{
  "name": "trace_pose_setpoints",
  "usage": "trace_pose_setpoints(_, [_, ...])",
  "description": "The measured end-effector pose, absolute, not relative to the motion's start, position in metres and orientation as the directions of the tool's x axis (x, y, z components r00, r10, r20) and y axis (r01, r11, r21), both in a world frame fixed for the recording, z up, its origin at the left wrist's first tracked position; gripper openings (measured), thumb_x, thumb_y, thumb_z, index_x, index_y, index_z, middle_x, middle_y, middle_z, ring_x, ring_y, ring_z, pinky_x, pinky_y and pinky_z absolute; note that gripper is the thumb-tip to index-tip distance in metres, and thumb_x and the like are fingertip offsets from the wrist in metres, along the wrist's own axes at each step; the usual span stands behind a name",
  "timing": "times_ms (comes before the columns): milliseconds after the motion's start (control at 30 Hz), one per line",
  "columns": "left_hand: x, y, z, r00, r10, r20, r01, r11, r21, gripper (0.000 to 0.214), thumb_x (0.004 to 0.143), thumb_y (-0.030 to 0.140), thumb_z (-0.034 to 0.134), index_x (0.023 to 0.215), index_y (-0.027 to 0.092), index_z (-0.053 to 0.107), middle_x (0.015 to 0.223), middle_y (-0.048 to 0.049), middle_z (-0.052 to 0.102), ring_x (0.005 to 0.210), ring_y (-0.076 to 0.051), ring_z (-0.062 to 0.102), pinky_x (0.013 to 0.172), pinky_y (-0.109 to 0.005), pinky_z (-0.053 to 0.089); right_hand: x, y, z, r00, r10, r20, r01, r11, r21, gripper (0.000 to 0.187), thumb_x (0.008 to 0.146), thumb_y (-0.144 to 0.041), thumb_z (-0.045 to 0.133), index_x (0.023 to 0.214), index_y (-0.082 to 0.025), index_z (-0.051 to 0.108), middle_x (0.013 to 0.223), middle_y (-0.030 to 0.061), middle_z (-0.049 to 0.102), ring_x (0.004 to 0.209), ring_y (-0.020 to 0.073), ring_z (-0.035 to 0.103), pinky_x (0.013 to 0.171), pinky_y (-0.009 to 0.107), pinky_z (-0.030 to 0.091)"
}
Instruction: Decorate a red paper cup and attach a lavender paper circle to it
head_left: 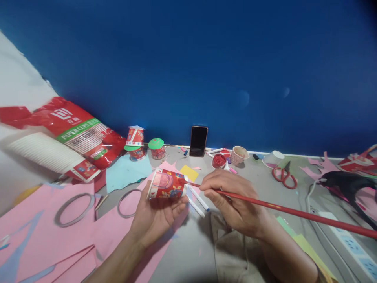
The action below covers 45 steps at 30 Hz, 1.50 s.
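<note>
My left hand (156, 214) lies palm up with its fingers curled round a red printed paper cup (167, 184) lying on its side. My right hand (232, 198) is closed on a long red stick (294, 212) whose thin end touches the cup's bottom; the stick runs off to the lower right. Below the cup lie two white markers (198, 200) on the grey table (182, 247).
Pink paper sheets (44, 236) and two tape rings (73, 208) lie at the left, beside a red bag of paper cups (67, 133). Along the blue wall stand decorated cups (135, 142), a phone (198, 140) and small pots (239, 154). Red scissors (284, 175) and a power strip (347, 243) are at the right.
</note>
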State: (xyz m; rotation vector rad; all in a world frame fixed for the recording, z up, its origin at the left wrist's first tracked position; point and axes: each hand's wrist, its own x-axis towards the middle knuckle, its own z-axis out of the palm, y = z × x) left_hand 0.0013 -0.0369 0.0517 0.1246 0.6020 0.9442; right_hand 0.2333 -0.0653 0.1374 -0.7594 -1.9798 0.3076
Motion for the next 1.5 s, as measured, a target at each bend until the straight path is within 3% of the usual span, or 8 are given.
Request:
trace_pose_setpoints(267, [0.008,-0.035,0.063,0.328,0.802,-0.5,-0.766,0.535,0.355,0.053,0.114,0.046,0.045,0.102,0.007,0.079,0.091,-0.0236,0.086,0.08,-0.033,0.087,0.072,-0.039,0.073,0.236,-0.068,0.14,-0.38,0.649,0.66,0.346,0.761,-0.549,0.017,0.111,-0.02,0.058,0.102,-0.021,0.072,0.088,0.0049,0.078,0.08,0.0175,0.073,0.076,0.03,0.062])
trace_pose_setpoints(433, [0.007,-0.035,0.062,0.38,0.762,-0.525,-0.731,0.595,0.334,0.06,0.115,0.051,0.04,0.101,0.007,0.079,0.089,-0.0226,0.086,0.079,-0.033,0.087,0.075,-0.04,0.073,0.234,-0.064,0.138,-0.332,0.62,0.711,0.371,0.779,-0.506,0.015,0.11,-0.019,0.059,0.104,-0.021,0.073,0.092,0.0062,0.08,0.084,0.0186,0.075,0.079,0.031,0.063])
trace_pose_setpoints(733, [0.003,-0.035,0.056,0.386,0.77,-0.509,-0.744,0.585,0.322,0.05,0.111,0.049,0.052,0.106,0.007,0.078,0.089,-0.022,0.086,0.081,-0.034,0.087,0.077,-0.042,0.073,0.237,-0.061,0.139,-0.374,0.644,0.667,0.376,0.763,-0.526,0.015,0.109,-0.02,0.06,0.102,-0.022,0.072,0.086,0.0049,0.078,0.078,0.0184,0.073,0.073,0.03,0.061])
trace_pose_setpoints(900, [0.006,-0.035,0.06,0.354,0.766,-0.537,-0.751,0.575,0.325,0.052,0.113,0.048,0.048,0.105,0.006,0.077,0.087,-0.022,0.085,0.081,-0.035,0.087,0.075,-0.041,0.073,0.235,-0.06,0.137,-0.324,0.614,0.719,0.365,0.783,-0.504,0.015,0.108,-0.016,0.06,0.105,-0.022,0.073,0.092,0.0053,0.081,0.085,0.019,0.077,0.081,0.032,0.063])
trace_pose_setpoints(1033, [0.009,-0.034,0.062,0.355,0.75,-0.558,-0.741,0.59,0.322,0.059,0.115,0.051,0.042,0.106,0.004,0.077,0.087,-0.0236,0.084,0.081,-0.034,0.087,0.074,-0.04,0.072,0.235,-0.058,0.133,-0.374,0.651,0.661,0.368,0.758,-0.538,0.015,0.109,-0.02,0.059,0.101,-0.022,0.072,0.088,0.0046,0.078,0.079,0.0179,0.074,0.074,0.03,0.061])
trace_pose_setpoints(1200, [0.008,-0.033,0.064,0.317,0.756,-0.573,-0.74,0.575,0.35,0.06,0.116,0.05,0.038,0.099,0.007,0.076,0.083,-0.0209,0.084,0.079,-0.032,0.087,0.073,-0.038,0.072,0.24,-0.061,0.135,-0.256,0.674,0.693,0.461,0.715,-0.526,0.016,0.108,-0.02,0.06,0.098,-0.023,0.072,0.086,0.0036,0.08,0.076,0.0181,0.075,0.07,0.031,0.059])
trace_pose_setpoints(1333, [0.007,-0.033,0.062,0.355,0.756,-0.55,-0.713,0.599,0.363,0.068,0.117,0.054,0.033,0.1,0.003,0.076,0.091,-0.026,0.085,0.079,-0.031,0.087,0.073,-0.038,0.071,0.241,-0.061,0.134,-0.19,0.681,0.707,0.51,0.684,-0.522,0.019,0.109,-0.016,0.055,0.107,-0.024,0.073,0.085,0.0011,0.082,0.064,0.0144,0.073,0.065,0.028,0.059])
trace_pose_setpoints(1500, [0.008,-0.035,0.062,0.399,0.743,-0.537,-0.684,0.631,0.366,0.074,0.116,0.06,0.03,0.106,0.002,0.077,0.091,-0.0261,0.085,0.077,-0.031,0.086,0.069,-0.039,0.069,0.244,-0.048,0.119,-0.286,0.681,0.675,0.573,0.686,-0.449,0.018,0.104,-0.026,0.069,0.122,-0.024,0.074,0.106,0.0073,0.084,0.089,0.0227,0.078,0.083,0.037,0.065])
